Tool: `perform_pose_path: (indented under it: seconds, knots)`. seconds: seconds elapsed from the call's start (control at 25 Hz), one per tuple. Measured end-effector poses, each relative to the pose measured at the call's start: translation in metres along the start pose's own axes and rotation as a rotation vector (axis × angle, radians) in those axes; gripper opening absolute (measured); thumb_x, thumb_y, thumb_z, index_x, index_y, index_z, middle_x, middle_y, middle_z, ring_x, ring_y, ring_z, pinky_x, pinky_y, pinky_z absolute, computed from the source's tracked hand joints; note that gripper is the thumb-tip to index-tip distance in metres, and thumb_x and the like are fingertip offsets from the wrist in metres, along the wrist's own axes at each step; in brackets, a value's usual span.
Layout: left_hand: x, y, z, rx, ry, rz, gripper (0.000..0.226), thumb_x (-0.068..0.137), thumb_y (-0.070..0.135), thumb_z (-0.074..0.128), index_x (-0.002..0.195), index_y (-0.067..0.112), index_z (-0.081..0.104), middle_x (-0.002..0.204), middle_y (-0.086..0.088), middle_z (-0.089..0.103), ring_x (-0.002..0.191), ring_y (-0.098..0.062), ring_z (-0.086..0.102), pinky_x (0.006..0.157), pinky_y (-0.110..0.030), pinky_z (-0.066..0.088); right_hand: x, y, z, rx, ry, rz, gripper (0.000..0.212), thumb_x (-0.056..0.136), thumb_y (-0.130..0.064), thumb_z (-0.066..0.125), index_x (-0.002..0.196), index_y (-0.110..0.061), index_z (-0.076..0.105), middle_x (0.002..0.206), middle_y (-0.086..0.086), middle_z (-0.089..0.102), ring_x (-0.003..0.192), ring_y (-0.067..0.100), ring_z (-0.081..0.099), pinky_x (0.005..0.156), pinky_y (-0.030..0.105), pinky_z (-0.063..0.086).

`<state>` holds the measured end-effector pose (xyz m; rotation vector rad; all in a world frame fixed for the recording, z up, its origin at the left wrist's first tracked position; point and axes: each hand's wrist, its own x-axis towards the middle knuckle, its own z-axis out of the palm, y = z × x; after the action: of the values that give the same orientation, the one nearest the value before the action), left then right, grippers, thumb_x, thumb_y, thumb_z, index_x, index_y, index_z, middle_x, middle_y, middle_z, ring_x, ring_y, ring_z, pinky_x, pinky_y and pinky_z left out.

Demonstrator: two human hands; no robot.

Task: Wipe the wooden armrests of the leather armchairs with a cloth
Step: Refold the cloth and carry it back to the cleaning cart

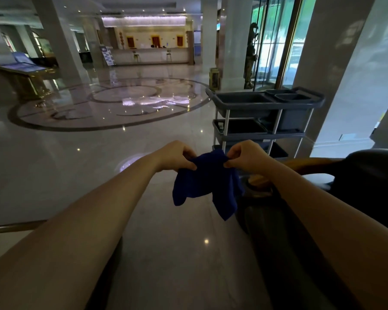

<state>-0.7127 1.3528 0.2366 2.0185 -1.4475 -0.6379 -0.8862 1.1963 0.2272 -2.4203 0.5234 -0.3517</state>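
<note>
A dark blue cloth (205, 182) hangs in the air in front of me, pinched along its top edge. My left hand (177, 156) grips its left corner and my right hand (244, 155) grips its right corner. Both arms are stretched forward. Just right of the cloth stands a dark leather armchair (367, 186), seen from its side. Its curved wooden armrest (309, 165) runs from behind my right forearm to the seat back. The armrest's front scroll (259, 181) shows below my right wrist. Neither hand touches the chair.
A grey three-shelf service cart (264, 117) with tubs on top stands just beyond my hands. Polished marble floor (99, 153) spreads to the left and ahead. White pillars (349, 74) rise on the right, glass doors behind the cart, a reception desk (152, 55) far back.
</note>
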Motion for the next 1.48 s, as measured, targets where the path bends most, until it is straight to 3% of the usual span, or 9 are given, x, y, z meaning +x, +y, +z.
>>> perform_pose_path:
  seconds: [0.4, 0.64, 0.88, 1.12, 1.28, 1.48]
  knots:
    - [0.252, -0.092, -0.11, -0.036, 0.107, -0.061, 0.021, 0.076, 0.013, 0.069, 0.097, 0.016, 0.066, 0.086, 0.005, 0.065, 0.08, -0.011, 0.064, 0.063, -0.021, 0.053, 0.3, 0.081, -0.033, 0.014, -0.04, -0.022, 0.013, 0.075, -0.013, 0.07, 0.073, -0.022, 0.062, 0.073, -0.006, 0.061, 0.072, 0.005, 0.058, 0.061, 0.014, 0.04]
    - [0.4, -0.177, -0.183, -0.022, 0.09, -0.039, 0.021, 0.075, 0.014, 0.071, 0.095, 0.017, 0.067, 0.082, 0.006, 0.065, 0.079, -0.011, 0.064, 0.062, -0.02, 0.052, 0.471, 0.124, -0.023, 0.004, -0.018, -0.029, 0.006, 0.077, -0.013, 0.069, 0.081, -0.014, 0.064, 0.075, -0.005, 0.06, 0.073, 0.006, 0.058, 0.064, 0.016, 0.042]
    - [0.554, -0.232, -0.264, 0.044, -0.005, 0.038, 0.026, 0.078, 0.014, 0.068, 0.104, 0.012, 0.065, 0.091, 0.0, 0.064, 0.085, -0.017, 0.063, 0.073, -0.029, 0.055, 0.624, 0.16, -0.031, 0.029, 0.078, 0.1, 0.014, 0.073, -0.013, 0.072, 0.07, -0.022, 0.062, 0.069, -0.007, 0.062, 0.067, 0.001, 0.06, 0.058, 0.012, 0.04]
    - [0.698, -0.257, -0.308, 0.091, -0.117, 0.126, 0.027, 0.079, 0.015, 0.066, 0.106, 0.012, 0.063, 0.099, -0.004, 0.064, 0.09, -0.019, 0.063, 0.079, -0.032, 0.055, 0.737, 0.214, -0.055, 0.059, 0.188, 0.204, 0.025, 0.068, -0.012, 0.076, 0.059, -0.03, 0.061, 0.06, -0.012, 0.061, 0.053, -0.015, 0.055, 0.046, -0.002, 0.036]
    - [0.811, -0.265, -0.326, 0.092, -0.132, 0.199, 0.025, 0.079, 0.016, 0.066, 0.104, 0.015, 0.064, 0.098, -0.003, 0.064, 0.089, -0.015, 0.063, 0.075, -0.026, 0.055, 0.816, 0.266, -0.091, 0.019, 0.245, 0.24, 0.026, 0.067, -0.013, 0.077, 0.055, -0.03, 0.061, 0.046, -0.016, 0.06, 0.048, -0.015, 0.053, 0.045, 0.001, 0.037]
    - [0.933, -0.247, -0.346, 0.073, -0.118, 0.262, 0.024, 0.077, 0.015, 0.068, 0.101, 0.017, 0.066, 0.087, 0.005, 0.063, 0.081, -0.01, 0.062, 0.066, -0.019, 0.053, 0.9, 0.313, -0.159, -0.084, 0.293, 0.265, 0.017, 0.067, -0.015, 0.078, 0.062, -0.025, 0.065, 0.061, -0.011, 0.062, 0.058, -0.003, 0.056, 0.055, 0.012, 0.038]
